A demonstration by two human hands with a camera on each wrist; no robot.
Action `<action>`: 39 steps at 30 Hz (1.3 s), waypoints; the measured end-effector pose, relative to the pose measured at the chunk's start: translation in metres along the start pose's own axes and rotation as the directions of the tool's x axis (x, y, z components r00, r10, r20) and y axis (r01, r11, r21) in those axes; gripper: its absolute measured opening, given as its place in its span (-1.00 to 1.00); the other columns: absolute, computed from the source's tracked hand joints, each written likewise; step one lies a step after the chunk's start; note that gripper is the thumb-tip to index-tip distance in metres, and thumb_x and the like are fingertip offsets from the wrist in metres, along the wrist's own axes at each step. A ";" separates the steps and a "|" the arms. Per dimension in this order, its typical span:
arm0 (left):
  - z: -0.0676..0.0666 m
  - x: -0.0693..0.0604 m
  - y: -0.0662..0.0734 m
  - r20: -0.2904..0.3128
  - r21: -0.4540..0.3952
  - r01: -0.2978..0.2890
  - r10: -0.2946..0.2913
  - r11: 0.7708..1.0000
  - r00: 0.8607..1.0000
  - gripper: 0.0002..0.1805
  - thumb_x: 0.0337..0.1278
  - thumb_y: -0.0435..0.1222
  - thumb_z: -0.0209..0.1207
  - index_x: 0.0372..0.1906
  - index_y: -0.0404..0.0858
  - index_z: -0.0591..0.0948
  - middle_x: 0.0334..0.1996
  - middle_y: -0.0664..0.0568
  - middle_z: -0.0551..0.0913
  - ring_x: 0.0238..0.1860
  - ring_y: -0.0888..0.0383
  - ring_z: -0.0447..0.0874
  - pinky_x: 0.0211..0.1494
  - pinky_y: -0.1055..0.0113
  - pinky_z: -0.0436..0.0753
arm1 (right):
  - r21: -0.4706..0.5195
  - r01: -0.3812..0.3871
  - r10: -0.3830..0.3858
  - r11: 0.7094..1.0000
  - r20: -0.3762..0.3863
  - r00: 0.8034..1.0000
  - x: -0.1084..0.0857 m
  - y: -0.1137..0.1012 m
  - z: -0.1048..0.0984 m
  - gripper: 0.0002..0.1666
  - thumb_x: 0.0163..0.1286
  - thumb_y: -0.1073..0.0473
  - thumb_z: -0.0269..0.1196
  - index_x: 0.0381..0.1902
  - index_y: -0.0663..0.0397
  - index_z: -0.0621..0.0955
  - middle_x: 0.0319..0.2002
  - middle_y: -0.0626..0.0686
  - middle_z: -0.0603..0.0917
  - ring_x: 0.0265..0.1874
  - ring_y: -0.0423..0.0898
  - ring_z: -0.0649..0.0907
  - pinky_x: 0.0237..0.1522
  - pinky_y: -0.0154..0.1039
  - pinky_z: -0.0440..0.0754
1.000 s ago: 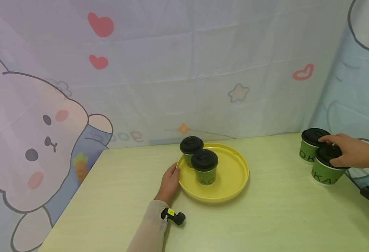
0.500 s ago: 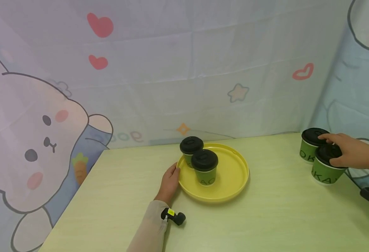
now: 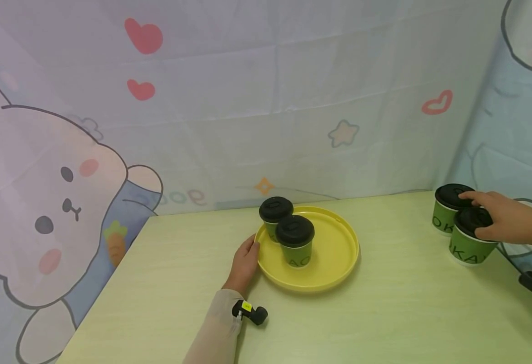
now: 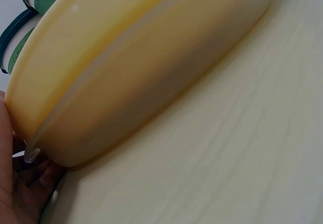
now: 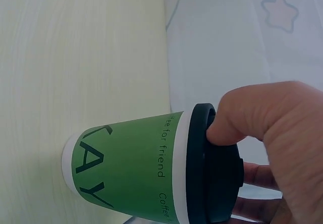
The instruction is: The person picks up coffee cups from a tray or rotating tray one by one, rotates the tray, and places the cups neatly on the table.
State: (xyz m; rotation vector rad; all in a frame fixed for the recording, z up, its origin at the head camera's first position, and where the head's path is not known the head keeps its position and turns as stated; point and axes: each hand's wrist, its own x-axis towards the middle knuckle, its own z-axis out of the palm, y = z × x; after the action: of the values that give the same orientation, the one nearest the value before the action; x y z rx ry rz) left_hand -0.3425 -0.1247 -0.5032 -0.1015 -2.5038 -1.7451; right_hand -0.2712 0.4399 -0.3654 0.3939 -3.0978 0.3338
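My left hand [image 3: 244,265] holds the left rim of a round yellow tray [image 3: 334,255], thumb at the edge and fingers under it in the left wrist view. Two green paper coffee cups with black lids, a nearer cup [image 3: 297,256] and a farther cup [image 3: 275,208], stand upright at the tray's left side. Over at the table's right, my right hand [image 3: 516,221] grips the black lid [image 5: 202,171] of another green coffee cup [image 3: 470,251] from above. Just behind it stands a similar cup [image 3: 443,218], whose lid the index finger overlaps; contact there I cannot tell.
Everything stands on a pale yellow-green table [image 3: 165,298]. A printed cloth [image 3: 229,121] with hearts and a cartoon animal hangs along the back edge and both sides. Small black cameras [image 3: 249,312] sit on both wrists.
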 end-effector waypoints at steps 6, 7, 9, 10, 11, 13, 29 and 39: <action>-0.001 0.000 0.000 -0.003 0.003 0.000 0.000 1.000 1.000 -0.46 0.57 -0.12 -0.08 0.47 -0.28 0.39 0.43 -0.15 0.41 0.49 -0.12 0.25 0.54 -0.03 0.20 | 0.001 -0.008 0.008 1.000 -0.010 1.000 0.002 -0.004 -0.002 -0.22 0.35 0.22 0.25 0.37 0.52 0.21 0.11 0.65 0.36 -0.03 0.45 0.55 -0.22 0.18 0.63; -0.001 0.000 -0.001 -0.004 0.005 -0.002 0.002 1.000 1.000 -0.46 0.57 -0.12 -0.08 0.47 -0.28 0.39 0.43 -0.15 0.41 0.49 -0.12 0.25 0.53 -0.03 0.20 | 0.000 -0.007 0.007 1.000 -0.022 1.000 0.004 -0.007 -0.002 -0.24 0.36 0.21 0.25 0.36 0.51 0.22 0.11 0.64 0.37 -0.01 0.46 0.55 -0.20 0.22 0.62; -0.002 0.000 -0.002 -0.007 0.003 -0.006 0.006 1.000 1.000 -0.46 0.57 -0.12 -0.08 0.47 -0.28 0.40 0.43 -0.15 0.42 0.49 -0.12 0.26 0.53 -0.04 0.21 | -0.013 0.013 -0.014 1.000 -0.052 0.999 0.008 -0.015 -0.004 -0.25 0.39 0.18 0.25 0.37 0.48 0.24 0.13 0.63 0.40 0.03 0.47 0.53 -0.14 0.27 0.60; -0.002 0.001 -0.003 -0.007 0.004 -0.009 0.009 1.000 1.000 -0.46 0.57 -0.12 -0.08 0.47 -0.28 0.40 0.43 -0.16 0.42 0.49 -0.12 0.26 0.53 -0.05 0.21 | -0.017 0.023 -0.024 1.000 -0.064 0.998 0.011 -0.019 -0.006 -0.25 0.41 0.16 0.25 0.39 0.46 0.25 0.14 0.61 0.41 0.05 0.48 0.53 -0.10 0.29 0.59; -0.003 0.001 -0.004 -0.007 0.005 -0.008 0.008 1.000 1.000 -0.46 0.57 -0.12 -0.08 0.47 -0.28 0.40 0.42 -0.15 0.42 0.49 -0.12 0.26 0.53 -0.05 0.21 | -0.016 0.035 -0.037 0.999 -0.083 0.996 0.013 -0.025 -0.007 -0.25 0.42 0.15 0.25 0.39 0.45 0.26 0.15 0.60 0.43 0.07 0.47 0.52 -0.07 0.31 0.57; -0.003 0.001 -0.005 -0.008 0.005 -0.004 0.004 1.000 1.000 -0.46 0.56 -0.11 -0.08 0.47 -0.27 0.40 0.43 -0.14 0.42 0.49 -0.11 0.26 0.53 -0.04 0.22 | -0.003 0.063 -0.063 0.998 -0.107 0.992 0.019 -0.036 -0.010 -0.27 0.47 0.11 0.22 0.41 0.43 0.27 0.17 0.57 0.45 0.12 0.47 0.50 0.02 0.36 0.51; -0.002 -0.001 -0.001 -0.010 -0.001 -0.003 0.003 1.000 1.000 -0.48 0.57 -0.12 -0.07 0.46 -0.25 0.42 0.41 -0.13 0.44 0.48 -0.10 0.28 0.53 -0.03 0.22 | 0.622 -0.019 0.099 0.783 -0.093 0.991 0.076 -0.100 0.045 -0.19 0.62 -0.24 -0.08 0.53 0.23 0.17 0.33 0.42 0.37 0.25 0.34 0.45 0.18 0.27 0.52; -0.001 -0.003 0.001 -0.007 0.000 0.001 -0.001 1.000 1.000 -0.47 0.56 -0.12 -0.08 0.47 -0.25 0.41 0.42 -0.12 0.43 0.48 -0.10 0.27 0.53 -0.04 0.22 | 0.917 -0.131 0.069 0.376 0.114 0.991 0.091 -0.113 0.099 0.08 0.55 -0.41 -0.15 0.62 0.23 -0.17 0.46 0.52 0.15 0.37 0.43 0.35 0.13 0.03 0.65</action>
State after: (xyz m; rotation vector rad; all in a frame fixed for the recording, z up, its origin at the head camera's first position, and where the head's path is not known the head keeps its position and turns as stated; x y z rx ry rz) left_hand -0.3398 -0.1252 -0.5019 -0.0940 -2.4999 -1.7429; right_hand -0.3286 0.2898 -0.4363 0.1601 -2.5794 2.1289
